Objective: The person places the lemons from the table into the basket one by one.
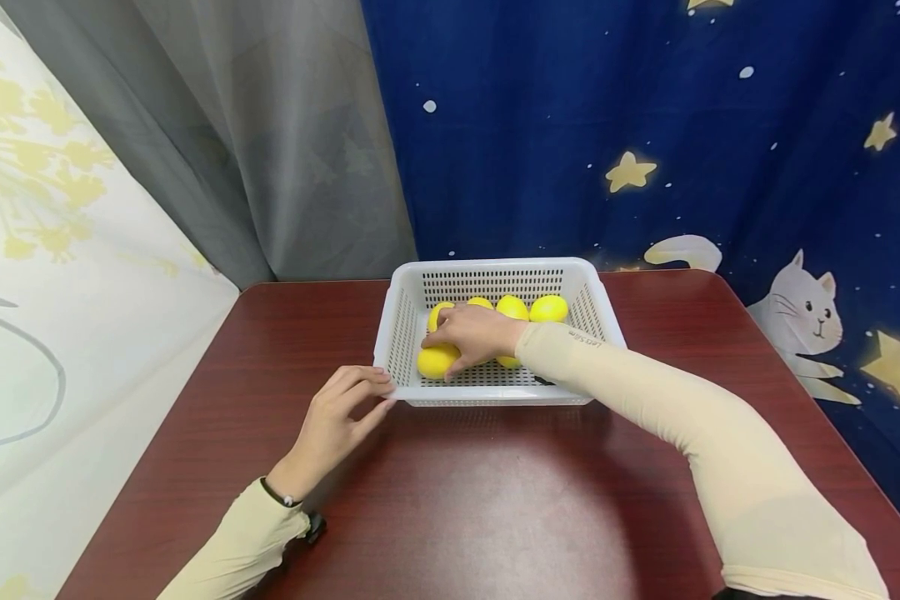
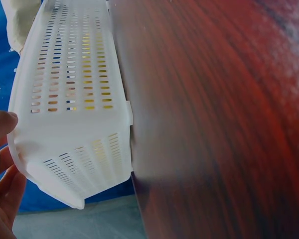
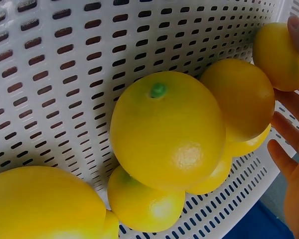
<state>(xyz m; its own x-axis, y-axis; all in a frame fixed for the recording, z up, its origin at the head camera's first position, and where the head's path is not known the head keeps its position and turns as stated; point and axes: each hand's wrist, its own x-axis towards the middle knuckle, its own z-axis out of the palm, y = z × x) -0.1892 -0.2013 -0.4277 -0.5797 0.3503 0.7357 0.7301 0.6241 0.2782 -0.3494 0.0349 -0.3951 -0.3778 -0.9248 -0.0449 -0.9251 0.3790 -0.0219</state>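
Observation:
A white plastic basket (image 1: 495,398) with slotted walls holds several yellow lemons (image 1: 548,308). My left hand (image 1: 337,421) pinches the rim at the near left corner, its thumb on the outer face in the left wrist view and its fingers (image 2: 7,191) on the other side. Reaching into the basket from the right, my right hand (image 1: 474,333) has its thumb and fingers around the front-left lemon (image 1: 437,362). In the right wrist view this lemon (image 3: 279,56) is at the upper right, partly hidden by the thumb. The hand and forearm cover parts of other lemons.
The basket stands near the back edge of a dark red wooden table (image 1: 495,500). Behind hang a grey curtain (image 1: 322,167) and a blue starry curtain (image 1: 525,125). A white patterned cloth (image 1: 67,275) lies along the left side.

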